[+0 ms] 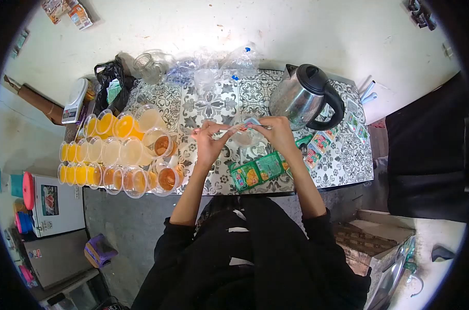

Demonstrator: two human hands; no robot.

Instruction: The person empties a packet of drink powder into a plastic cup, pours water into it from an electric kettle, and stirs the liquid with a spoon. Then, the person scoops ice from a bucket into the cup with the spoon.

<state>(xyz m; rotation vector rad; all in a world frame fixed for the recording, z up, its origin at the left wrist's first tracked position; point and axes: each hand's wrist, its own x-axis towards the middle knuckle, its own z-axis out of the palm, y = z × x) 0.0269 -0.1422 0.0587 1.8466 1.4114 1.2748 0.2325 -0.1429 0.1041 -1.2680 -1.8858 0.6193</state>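
Both hands pinch a small sachet (240,127) from its two sides, low over the middle of the table. My left hand (210,143) has its thumb and forefinger closed on the left end. On the other end, the fingers of my right hand (276,130) are closed too. Directly beneath is a clear plastic cup (249,139), partly covered by the hands and sachet. Green drink-powder sachets (260,170) printed with yellow fruit lie by my right forearm. More sachets (319,147) in red, white and green lie to the right.
Rows of clear cups (110,150) with yellow, pale and amber drinks fill the table's left side. An electric kettle (304,95) stands at back right. Plastic bags (239,62), a glass jar (147,67), a black bag (113,82) and a kitchen scale (75,101) line the back and left.
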